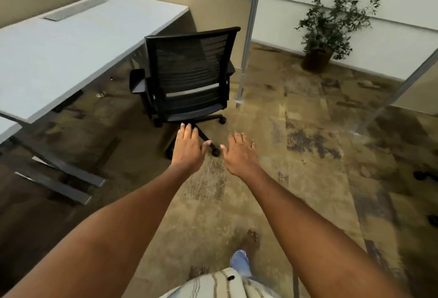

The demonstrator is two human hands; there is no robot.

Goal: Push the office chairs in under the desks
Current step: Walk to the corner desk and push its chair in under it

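Nowhere can any brand, label or legible writing be made out. A black mesh-backed office chair with armrests and a five-star castor base [189, 77] is seen from behind, standing on the mottled brown and tan carpet [296, 155] just beside the far corner of a long pale grey desk with grey metal legs [71, 56]. Its seat is not tucked under the desktop; the chair is turned slightly to the left, with its left armrest close to the desk edge. A grey cable cover plate [74, 9] is set into the desktop. Behind the chair a beige partition panel with a silver metal frame [251, 25] is seen, its post close to the chair's right side. Further right, a leafy green plant in a dark round pot [331, 30] is placed against the white wall, well apart from the chair.

Both bare arms are stretched forward. The left hand [188, 148] and the right hand [240, 153] are held palm down with fingers spread, gripping nothing, short of the chair back and overlapping its castor base in the view. A bare foot [248, 242] is planted on the carpet below.
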